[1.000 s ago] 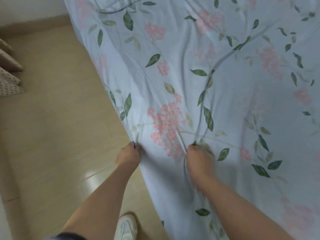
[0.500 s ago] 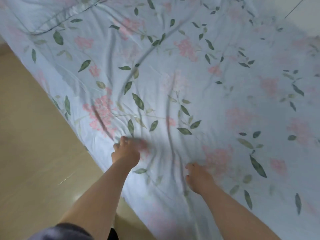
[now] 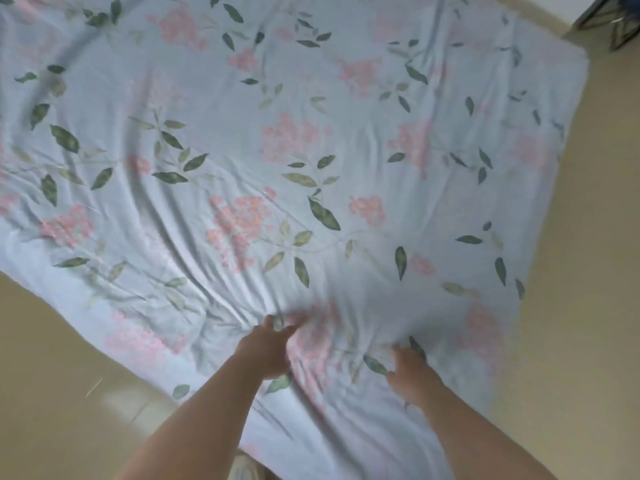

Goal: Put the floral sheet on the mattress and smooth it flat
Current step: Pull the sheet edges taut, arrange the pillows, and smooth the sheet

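The floral sheet (image 3: 311,150), pale blue with pink blossoms and green leaves, lies spread over the mattress, which it hides completely. Creases fan out from the near edge toward the upper left. My left hand (image 3: 268,348) rests palm down on the sheet near that edge, thumb apart from the blurred fingers, with folds bunched just ahead of it. My right hand (image 3: 408,370) lies palm down on the fabric a little to the right, fingers spread over a leaf print. Neither hand pinches the cloth as far as the blur lets me see.
Tan tiled floor (image 3: 69,393) runs along the near left side and the right side (image 3: 588,237) of the bed. A dark metal frame (image 3: 613,26) stands at the far right corner. My white shoe (image 3: 244,469) shows at the bottom edge.
Both hands let go of the sheet's hanging edge and moved onto its top surface. My view swung right, so the bed's right edge and far corner now show.
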Tool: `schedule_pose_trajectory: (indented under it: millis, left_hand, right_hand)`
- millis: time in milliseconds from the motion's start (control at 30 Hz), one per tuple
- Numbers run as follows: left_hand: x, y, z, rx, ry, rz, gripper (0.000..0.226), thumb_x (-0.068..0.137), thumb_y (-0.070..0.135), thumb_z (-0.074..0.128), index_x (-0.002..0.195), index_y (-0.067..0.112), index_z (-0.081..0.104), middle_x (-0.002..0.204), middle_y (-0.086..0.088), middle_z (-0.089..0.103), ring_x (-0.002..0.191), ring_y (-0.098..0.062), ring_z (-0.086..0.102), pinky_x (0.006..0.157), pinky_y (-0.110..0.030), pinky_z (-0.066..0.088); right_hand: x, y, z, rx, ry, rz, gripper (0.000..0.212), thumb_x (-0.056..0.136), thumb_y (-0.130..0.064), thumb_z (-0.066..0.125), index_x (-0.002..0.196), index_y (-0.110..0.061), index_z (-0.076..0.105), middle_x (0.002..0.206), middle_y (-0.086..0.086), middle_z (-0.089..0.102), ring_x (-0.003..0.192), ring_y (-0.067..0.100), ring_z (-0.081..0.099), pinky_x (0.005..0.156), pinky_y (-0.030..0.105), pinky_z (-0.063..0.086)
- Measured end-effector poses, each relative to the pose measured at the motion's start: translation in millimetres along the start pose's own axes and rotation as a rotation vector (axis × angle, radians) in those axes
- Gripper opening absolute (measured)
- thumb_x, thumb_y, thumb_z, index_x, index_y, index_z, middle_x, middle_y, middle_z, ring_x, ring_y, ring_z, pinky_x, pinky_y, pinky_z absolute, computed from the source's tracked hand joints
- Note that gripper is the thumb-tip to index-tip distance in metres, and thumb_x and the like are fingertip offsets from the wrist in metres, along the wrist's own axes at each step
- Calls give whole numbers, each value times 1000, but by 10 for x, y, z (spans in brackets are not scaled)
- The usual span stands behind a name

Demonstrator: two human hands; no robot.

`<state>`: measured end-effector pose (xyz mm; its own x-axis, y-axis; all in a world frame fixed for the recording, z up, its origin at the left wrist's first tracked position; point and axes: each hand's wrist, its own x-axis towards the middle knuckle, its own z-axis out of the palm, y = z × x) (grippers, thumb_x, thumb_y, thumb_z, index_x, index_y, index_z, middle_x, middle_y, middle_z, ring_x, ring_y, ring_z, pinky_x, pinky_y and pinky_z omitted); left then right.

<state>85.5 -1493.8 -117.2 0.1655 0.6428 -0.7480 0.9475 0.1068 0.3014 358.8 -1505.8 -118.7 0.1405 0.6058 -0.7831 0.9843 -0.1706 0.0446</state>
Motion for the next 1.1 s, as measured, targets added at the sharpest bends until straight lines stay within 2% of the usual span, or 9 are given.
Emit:
schedule_pose_trajectory:
  millis: [167, 400, 533, 700, 767, 867, 933, 1000, 1100]
  left_hand:
    - [31, 470, 148, 128, 73, -29, 66, 88, 27, 52, 146, 31, 22, 150, -8, 21, 130, -28, 37, 103, -39, 38]
    - [493, 1698, 454, 177, 342, 209, 60, 89, 24, 52, 144, 25, 29, 157, -2, 13, 141, -23, 22, 101, -36, 38]
    - [1125, 2890, 768, 162, 463, 226, 60, 92, 26, 48, 147, 25, 24, 158, -6, 10, 146, -24, 8, 115, -39, 19]
    - [1671, 3798, 1073, 46, 556, -78, 66, 85, 36, 21, 148, 19, 22, 157, -17, 12, 146, -30, 4, 115, -54, 6]
    - [1791, 3908, 1162, 55, 576, -117, 72, 80, 36, 16, 148, 17, 24, 156, -20, 14, 146, -32, 6, 115, -55, 5]
    - [1823, 3857, 1157, 91, 579, -121, 71, 81, 38, 19, 148, 16, 26, 155, -21, 19, 146, -33, 11, 115, -56, 11]
    - [1805, 3850, 1169, 107, 593, -121, 67, 83, 38, 24, 145, 15, 32, 152, -21, 26, 144, -34, 19, 113, -57, 19]
    - [1755, 3881, 1179, 130, 602, -109, 62, 84, 36, 29, 142, 14, 37, 150, -21, 30, 142, -35, 23, 111, -58, 24]
    - [1678, 3948, 1181, 142, 644, -28, 56, 86, 34, 33, 137, 14, 41, 152, -16, 30, 142, -35, 25, 110, -60, 25]
  right_hand:
    - [110, 852, -75, 249, 174, 187, 50, 94, -25, 46, 140, -11, 34, 137, 14, 39, 124, 33, 45, 97, 37, 42]
    - [625, 1812, -445, 835, 537, 419, 49, 96, -17, 44, 138, 5, 33, 134, 31, 42, 118, 45, 48, 97, 48, 42]
    - [1414, 2653, -513, 1234, 337, 494, 33, 100, -14, 37, 126, 2, 47, 124, 25, 53, 110, 40, 55, 89, 48, 47]
    - [2001, 3120, -455, 1639, -50, 365, 15, 94, -15, 45, 106, -15, 53, 93, 12, 61, 75, 26, 61, 67, 31, 53]
    - [2158, 3227, -387, 1617, -33, 334, 15, 91, -4, 44, 90, -8, 59, 76, 12, 58, 62, 23, 53, 54, 23, 44]
    - [2277, 3331, -290, 1297, 107, 274, 21, 88, 1, 43, 90, 4, 63, 68, 15, 59, 57, 25, 52, 51, 31, 40]
    - [2259, 3467, -339, 932, 126, 205, 23, 92, -12, 50, 84, 6, 62, 72, 17, 61, 64, 29, 57, 58, 36, 44]
    - [2211, 3641, -426, 618, 100, 172, 37, 92, -30, 56, 69, -1, 53, 62, 9, 52, 56, 22, 49, 49, 29, 36]
    - [2117, 3811, -520, 509, 44, 224, 48, 85, -49, 63, 79, -2, 53, 63, 3, 47, 54, 14, 45, 41, 21, 29]
